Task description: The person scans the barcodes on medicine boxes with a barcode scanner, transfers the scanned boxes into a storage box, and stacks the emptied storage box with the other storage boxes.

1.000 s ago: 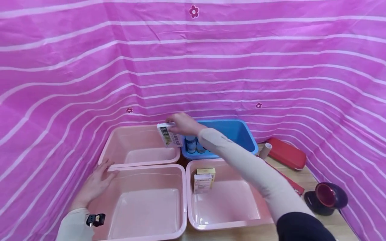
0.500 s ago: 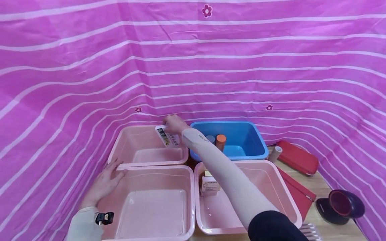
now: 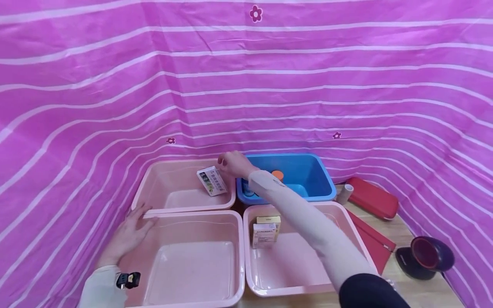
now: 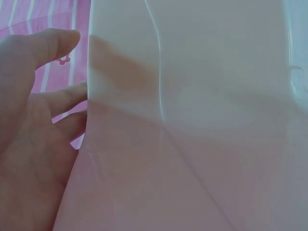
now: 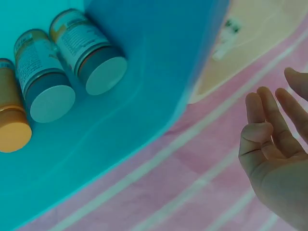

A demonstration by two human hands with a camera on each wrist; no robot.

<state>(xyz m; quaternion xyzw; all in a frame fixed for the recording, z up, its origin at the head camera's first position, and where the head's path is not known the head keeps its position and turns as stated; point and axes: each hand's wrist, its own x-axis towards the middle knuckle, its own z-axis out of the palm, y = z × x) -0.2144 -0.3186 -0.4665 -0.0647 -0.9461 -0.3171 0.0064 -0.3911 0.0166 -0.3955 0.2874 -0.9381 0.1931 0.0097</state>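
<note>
My right hand [image 3: 236, 164] hovers over the border between the far left pink bin [image 3: 184, 209] and the blue bin [image 3: 325, 179]. Its fingers are loosely bent and hold nothing, as the right wrist view shows too. Just left of it, a white medicine box [image 3: 212, 181] with printed characters stands tilted at the right side of the far left pink bin; the hand is apart from it. My left hand [image 3: 129, 234] rests at the left rim of the near left pink bin [image 3: 241, 256], its fingers relaxed and partly hidden behind the edge in the left wrist view.
Bottles with grey lids [image 5: 52, 103] and an orange lid [image 5: 14, 137] lie in view inside the blue bin. The near right pink bin [image 3: 292, 292] holds small boxes [image 3: 264, 235]. Red cases [image 3: 371, 197], a pale tube [image 3: 345, 193] and a dark cup-like object [image 3: 431, 253] stand at right.
My right hand has let go of the white medicine box and moved slightly right of it. The box has come to lean in the far left bin. The left hand stays in place.
</note>
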